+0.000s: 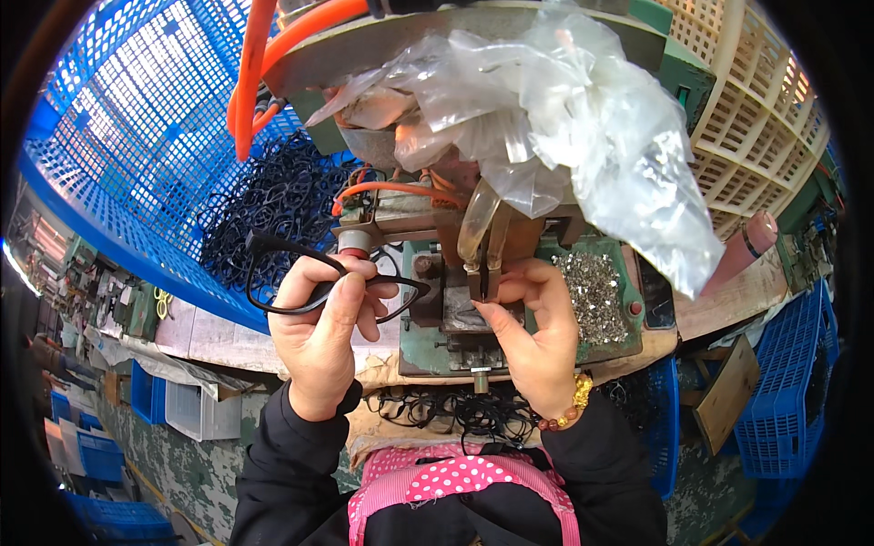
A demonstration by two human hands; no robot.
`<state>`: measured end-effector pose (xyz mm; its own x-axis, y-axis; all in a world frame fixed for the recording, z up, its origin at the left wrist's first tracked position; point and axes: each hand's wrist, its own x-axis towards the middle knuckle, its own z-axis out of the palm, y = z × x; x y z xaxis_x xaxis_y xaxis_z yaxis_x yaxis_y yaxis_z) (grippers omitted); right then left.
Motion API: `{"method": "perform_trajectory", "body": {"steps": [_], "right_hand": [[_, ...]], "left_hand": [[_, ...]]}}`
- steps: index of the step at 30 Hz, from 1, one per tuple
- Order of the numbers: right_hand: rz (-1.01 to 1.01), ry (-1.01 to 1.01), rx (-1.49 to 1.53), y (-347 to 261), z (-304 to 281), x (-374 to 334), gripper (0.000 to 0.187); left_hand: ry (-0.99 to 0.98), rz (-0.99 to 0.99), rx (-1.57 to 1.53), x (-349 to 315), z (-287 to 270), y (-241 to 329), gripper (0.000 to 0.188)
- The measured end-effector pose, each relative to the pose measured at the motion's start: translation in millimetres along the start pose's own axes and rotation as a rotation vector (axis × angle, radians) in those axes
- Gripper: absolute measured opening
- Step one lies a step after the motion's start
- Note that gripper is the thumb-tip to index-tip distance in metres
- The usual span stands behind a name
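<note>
My left hand (319, 341) grips a black eyeglass frame (417, 287) between thumb and fingers, left of the machine's work block. One part of the frame rises behind the fingers, and its far end points toward the work block. My right hand (537, 337) is at the metal block (466, 317) under the machine's two dark prongs (484, 280). Its thumb and index finger come together at the prong tips. Whatever lies between them is too small or hidden to make out. Just right of this hand lies a heap of small shiny metal pieces (590, 296).
A blue mesh basket (137, 191) with many black frames (273, 205) stands at the left. Clear plastic bags (583, 118) hang over the machine. More black frames (473, 411) lie below the bench edge, over my lap. A cream basket (756, 109) is at the back right.
</note>
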<state>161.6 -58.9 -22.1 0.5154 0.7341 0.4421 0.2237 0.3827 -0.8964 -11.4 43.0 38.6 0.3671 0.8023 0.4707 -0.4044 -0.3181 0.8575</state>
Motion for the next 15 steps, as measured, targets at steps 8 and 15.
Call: {"method": "perform_trajectory", "body": {"steps": [8,15], "right_hand": [[0.034,-0.020,0.093,-2,0,5,0.045],[0.062,-0.035,0.045,-4,-8,1,0.039]], "left_hand": [[-0.042,0.027,0.082,1,-2,-2,0.004],[-0.438,0.442,0.593,-18,-2,5,0.027]]}}
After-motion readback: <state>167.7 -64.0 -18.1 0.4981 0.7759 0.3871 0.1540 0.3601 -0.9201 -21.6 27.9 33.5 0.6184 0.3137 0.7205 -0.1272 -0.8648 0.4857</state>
